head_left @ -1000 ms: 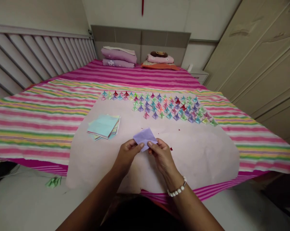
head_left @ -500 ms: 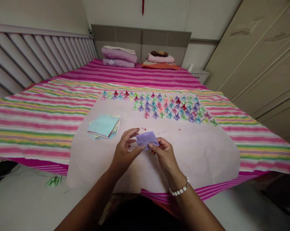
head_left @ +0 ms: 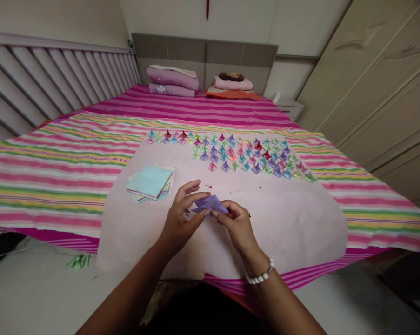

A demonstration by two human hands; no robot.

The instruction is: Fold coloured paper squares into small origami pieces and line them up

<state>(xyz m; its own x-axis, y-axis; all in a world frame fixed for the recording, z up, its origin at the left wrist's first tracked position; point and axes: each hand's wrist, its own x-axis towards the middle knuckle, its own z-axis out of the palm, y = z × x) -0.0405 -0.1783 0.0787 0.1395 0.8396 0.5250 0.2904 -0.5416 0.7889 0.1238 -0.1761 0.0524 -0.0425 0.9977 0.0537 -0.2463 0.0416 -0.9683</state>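
Observation:
A purple sheet of origami paper (head_left: 211,204), partly folded to a pointed shape, is held above the pale paper mat (head_left: 286,223). My left hand (head_left: 182,214) pinches its left side, thumb at the lower edge and index finger along the top. At its right corner, my right hand (head_left: 236,221) grips it between thumb and fingers. Left of my hands lies a stack of square paper (head_left: 150,181), light blue on top. Several rows of small folded paper pieces (head_left: 244,156) in many colours stand at the mat's far side.
The mat lies on a striped bedspread (head_left: 49,172). Small dark red scraps (head_left: 209,186) are scattered near my hands. Folded bedding (head_left: 173,80) sits by the headboard (head_left: 182,49). A green paper piece (head_left: 79,263) lies on the floor at left.
The purple paper has turned and tilted, showing a narrower, more pointed outline. My left index finger has come down onto its top edge, and my right hand has shifted slightly.

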